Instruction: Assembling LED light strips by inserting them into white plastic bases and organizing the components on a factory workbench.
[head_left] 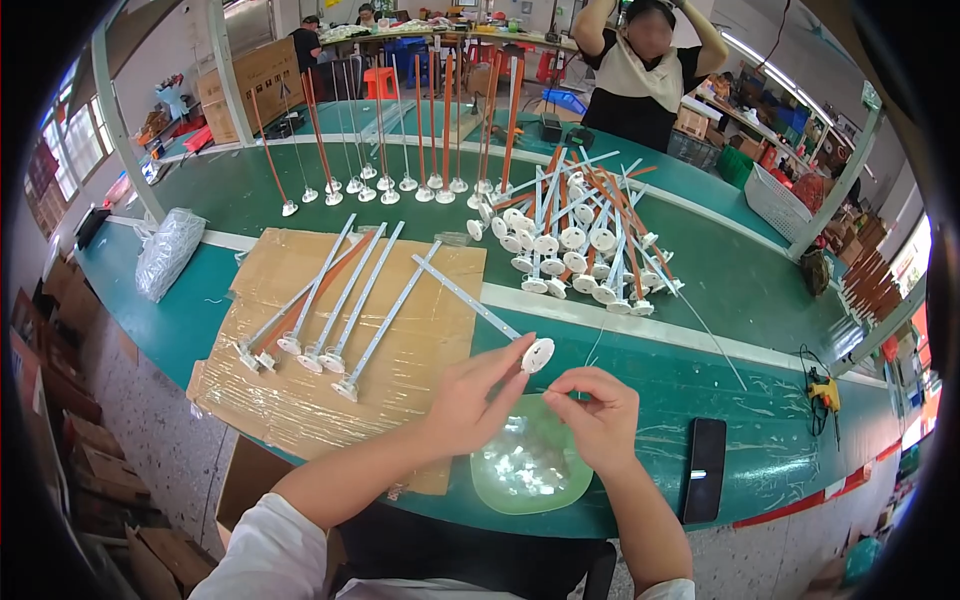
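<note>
My left hand (468,402) grips a pale LED-style strip (464,294) by its round white base (538,355). The strip slants away to the upper left, over the cardboard. Close to that base, the fingertips of my right hand (603,412) are pinched together; anything between them is too small to make out. Below both hands sits a pale green bowl (525,505) with small shiny pieces inside. To the left, several similar strips (362,298) with white bases lie on a flat cardboard sheet (245,385) covered with clear tape.
Beyond the cardboard, a heap of strips with white bases (573,238) lies at centre right; more stand upright (433,130) behind. A black phone (705,470), a yellow tool (826,393), a plastic-wrapped bundle (170,252) and a white basket (778,205) surround my workspace. Across stands a person (645,95), arms raised.
</note>
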